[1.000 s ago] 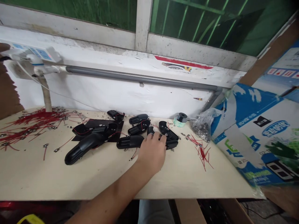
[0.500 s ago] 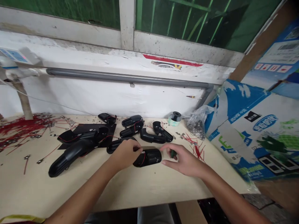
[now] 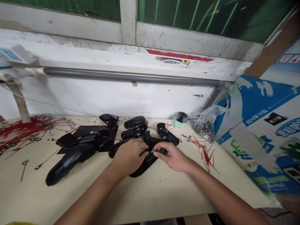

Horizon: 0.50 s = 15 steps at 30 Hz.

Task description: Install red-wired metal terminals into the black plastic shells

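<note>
My left hand (image 3: pixel 130 156) is closed, thumb and fingers pinched over a black plastic shell (image 3: pixel 150 160); what lies between the fingertips is hidden. The shell is angled on the table under both hands. Close by on the right, my right hand (image 3: pixel 172 156) pinches a small metal contact piece (image 3: pixel 154 151) between thumb and forefinger. A dark green object (image 3: pixel 163 151), its kind unclear, is tucked within the same hand's fingers. Another curved black shell (image 3: pixel 167 134) rests just behind the right hand.
More black shells (image 3: pixel 72 159) with red wires lie left, some on a black mat (image 3: pixel 81 130). A heap of red wires with metal tabs (image 3: pixel 28 128) spreads at far left. Loose red wires (image 3: pixel 206 156), a bag of metal parts (image 3: pixel 203 128), a tape roll (image 3: pixel 180 120) and a carton (image 3: pixel 262 125) stand right.
My right hand has moved left to meet the left hand, its fingers closing from a loose spread into a pinch. The shell beneath has turned from level to slanted. The view has shifted slightly.
</note>
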Motion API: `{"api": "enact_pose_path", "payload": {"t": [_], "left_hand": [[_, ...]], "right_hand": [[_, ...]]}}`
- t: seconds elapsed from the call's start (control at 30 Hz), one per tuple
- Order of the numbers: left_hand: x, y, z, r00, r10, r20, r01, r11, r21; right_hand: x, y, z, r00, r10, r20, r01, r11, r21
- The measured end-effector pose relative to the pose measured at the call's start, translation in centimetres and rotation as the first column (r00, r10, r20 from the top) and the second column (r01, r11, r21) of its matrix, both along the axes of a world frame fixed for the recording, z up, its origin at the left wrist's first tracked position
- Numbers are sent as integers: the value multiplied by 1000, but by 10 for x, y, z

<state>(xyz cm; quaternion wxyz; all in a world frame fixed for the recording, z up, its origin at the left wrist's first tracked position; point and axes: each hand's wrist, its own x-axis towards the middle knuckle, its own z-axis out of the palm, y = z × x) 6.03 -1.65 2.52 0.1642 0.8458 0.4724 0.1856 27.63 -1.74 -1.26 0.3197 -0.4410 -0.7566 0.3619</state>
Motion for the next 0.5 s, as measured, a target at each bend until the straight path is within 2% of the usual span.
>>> {"api": "enact_pose_path", "payload": {"t": [0.17,0.33,0.5], "left_hand": [[8,-1,-13,995,-48,82,57,993,-105],[8,-4,-19,987,-50,153,67,992,-105],[9,-6,-23,987,-42,153,60,992,-115]], "right_hand": [[-3,-7,-3,993,-31,-112,28,999,-22],[6,-5,-6,969,-60,-238,23,987,-156],[2,-5,-7,960,-64,-274,14,983,-183]]}}
